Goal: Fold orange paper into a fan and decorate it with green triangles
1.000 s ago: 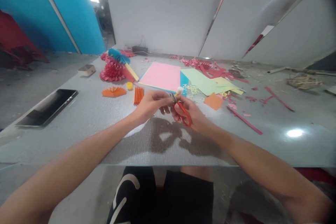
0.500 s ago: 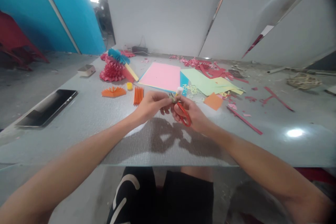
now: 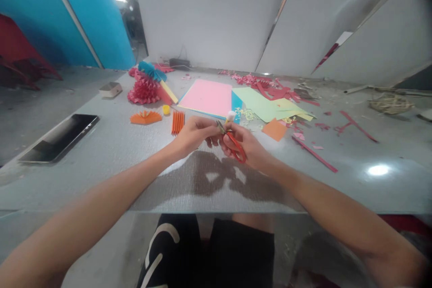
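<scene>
My right hand (image 3: pixel 245 141) grips a pair of red-handled scissors (image 3: pixel 232 141), with the blades pointing up and left. My left hand (image 3: pixel 195 134) is close by, its fingertips at the blades. A small white-tipped object (image 3: pixel 231 116) sticks up between my hands, and I cannot tell what it is. Anything pinched at the blades is too small to make out. Just beyond my hands lie a pink paper sheet (image 3: pixel 207 97), a pale green paper sheet (image 3: pixel 258 103), and an orange paper square (image 3: pixel 274 129).
On the grey table (image 3: pixel 337 180) lie a red paper rosette (image 3: pixel 143 91), an orange paper fan (image 3: pixel 146 118), orange pleated paper (image 3: pixel 177 122), a yellow cap (image 3: pixel 165 109), and red scraps (image 3: pixel 273 92). A dark tablet (image 3: pixel 59 138) rests at the left.
The scissor blades have tilted slightly left between my hands. The camera view has shifted a little, and the items on the table have not moved.
</scene>
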{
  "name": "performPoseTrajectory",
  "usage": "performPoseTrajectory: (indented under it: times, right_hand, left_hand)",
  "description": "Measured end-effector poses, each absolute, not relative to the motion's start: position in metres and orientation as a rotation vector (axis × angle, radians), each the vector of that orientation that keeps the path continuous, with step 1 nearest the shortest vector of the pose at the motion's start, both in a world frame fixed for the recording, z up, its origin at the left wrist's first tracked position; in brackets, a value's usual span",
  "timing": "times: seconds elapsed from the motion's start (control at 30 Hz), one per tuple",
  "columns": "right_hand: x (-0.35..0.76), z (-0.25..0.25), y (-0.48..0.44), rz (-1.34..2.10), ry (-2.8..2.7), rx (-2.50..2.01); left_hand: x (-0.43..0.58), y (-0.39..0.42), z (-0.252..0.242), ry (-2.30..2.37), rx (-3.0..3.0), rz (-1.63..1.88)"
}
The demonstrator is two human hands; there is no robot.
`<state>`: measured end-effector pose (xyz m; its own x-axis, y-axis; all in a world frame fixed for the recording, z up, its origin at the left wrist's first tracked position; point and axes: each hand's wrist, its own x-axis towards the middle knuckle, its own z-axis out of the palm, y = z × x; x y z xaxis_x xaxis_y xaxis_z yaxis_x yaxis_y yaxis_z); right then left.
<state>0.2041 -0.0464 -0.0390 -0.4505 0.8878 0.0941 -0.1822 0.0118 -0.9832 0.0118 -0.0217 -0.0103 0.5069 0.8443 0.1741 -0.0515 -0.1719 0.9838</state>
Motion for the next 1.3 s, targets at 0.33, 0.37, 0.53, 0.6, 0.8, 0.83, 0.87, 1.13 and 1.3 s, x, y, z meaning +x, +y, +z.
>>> performPoseTrajectory:
  times: [0.33, 0.37, 0.53, 0.6, 0.8, 0.83, 0.87, 1.13, 1.3]
  right_hand:
    - [0.205, -0.024, -0.051, 1.556, -1.453, -0.842]
    - [0.205, -0.023, -0.051, 1.558, -1.447, -0.839]
    - [0.208, -0.024, -0.05, 1.567, -1.438, -0.807]
    - [0.208, -0.025, -0.049, 1.563, -1.441, -0.816]
    - [0.208, -0.022, -0.048, 1.547, -1.444, -0.86]
    - [0.207, -0.021, -0.049, 1.545, -1.44, -0.865]
    - [0.207, -0.021, -0.049, 1.544, -1.437, -0.867]
    - [0.206, -0.022, -0.049, 1.539, -1.45, -0.854]
    - [0.207, -0.022, -0.049, 1.544, -1.458, -0.854]
  left_hand:
    - [0.011, -0.024, -0.009, 0.72, 1.549, 0.991]
    - [0.011, -0.024, -0.009, 0.729, 1.564, 1.001]
    - [0.01, -0.026, -0.008, 0.77, 1.626, 1.061]
    - [0.01, -0.026, -0.009, 0.79, 1.631, 1.082]
    - [0.011, -0.025, -0.012, 0.773, 1.593, 1.087]
    - [0.012, -0.025, -0.012, 0.758, 1.596, 1.08]
    - [0.012, -0.024, -0.012, 0.745, 1.6, 1.075]
    - [0.013, -0.024, -0.013, 0.722, 1.578, 1.038]
    - [0.013, -0.024, -0.011, 0.723, 1.546, 1.033]
